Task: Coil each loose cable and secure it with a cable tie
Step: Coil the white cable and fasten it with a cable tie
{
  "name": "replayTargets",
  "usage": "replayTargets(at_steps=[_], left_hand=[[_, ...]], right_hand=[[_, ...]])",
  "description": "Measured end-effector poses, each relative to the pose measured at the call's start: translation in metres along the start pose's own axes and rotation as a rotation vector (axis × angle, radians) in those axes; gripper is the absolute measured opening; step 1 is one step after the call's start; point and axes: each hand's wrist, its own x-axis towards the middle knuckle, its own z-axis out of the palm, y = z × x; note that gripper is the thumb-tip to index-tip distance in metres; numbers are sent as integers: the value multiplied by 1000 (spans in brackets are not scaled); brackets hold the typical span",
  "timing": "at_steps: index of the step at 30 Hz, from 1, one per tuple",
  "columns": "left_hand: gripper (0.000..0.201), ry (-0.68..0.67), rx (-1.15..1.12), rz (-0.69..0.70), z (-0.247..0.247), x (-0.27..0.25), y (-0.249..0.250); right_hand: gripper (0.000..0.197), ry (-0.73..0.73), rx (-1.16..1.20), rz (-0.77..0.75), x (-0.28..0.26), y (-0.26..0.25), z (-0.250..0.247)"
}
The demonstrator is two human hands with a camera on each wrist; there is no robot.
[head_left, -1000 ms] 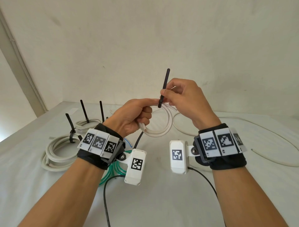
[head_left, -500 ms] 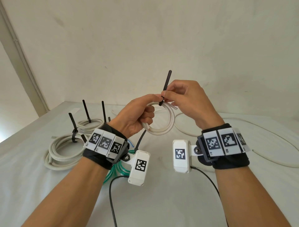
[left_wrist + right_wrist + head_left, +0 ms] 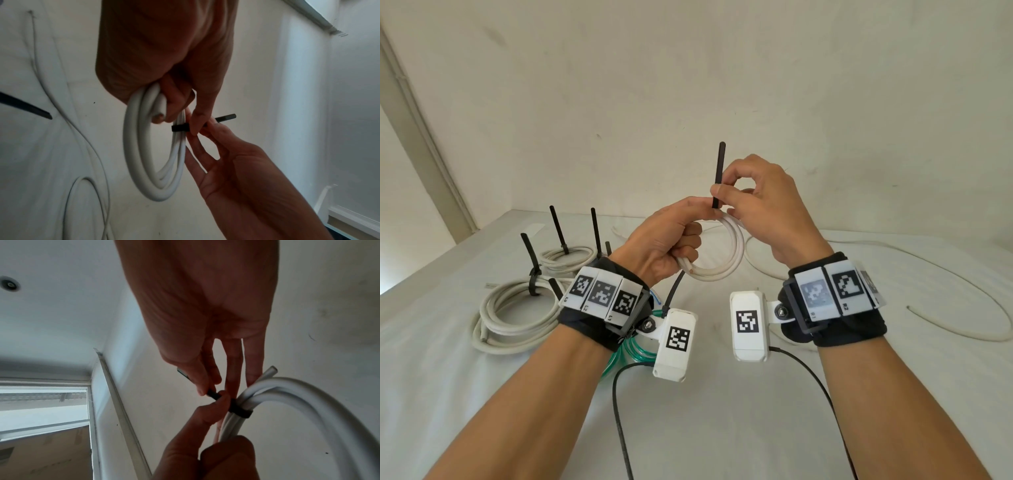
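My left hand (image 3: 681,233) grips a small white cable coil (image 3: 726,270) held up above the table, with its thumb on top of the strands. A black cable tie (image 3: 719,174) is wrapped round the coil (image 3: 144,162) at the top; its band (image 3: 179,128) circles the strands and its tail sticks straight up. My right hand (image 3: 726,195) pinches that tail between thumb and forefinger just above the coil. In the right wrist view the tie's loop (image 3: 239,412) sits snug round the white strands (image 3: 287,395), beside the left thumb.
On the white table (image 3: 722,411), at the left, lie white coils (image 3: 510,315) bound with upright black ties (image 3: 558,229), and a green coil (image 3: 633,356) under my left wrist. A long loose white cable (image 3: 962,294) curves across the right side. A wall stands behind.
The right hand has slid up the tie's tail and drawn it upward, so the tail now stands more upright. Both hands and the coil have risen slightly.
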Motion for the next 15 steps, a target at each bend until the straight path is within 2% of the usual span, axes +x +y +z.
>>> replayTargets(at_steps=[11, 15], left_hand=[[13, 18, -21, 78, -8, 3, 11], [14, 55, -20, 81, -17, 4, 8]], right_hand=[[17, 120, 143, -8, 0, -6, 13], [9, 68, 124, 43, 3, 6, 22]])
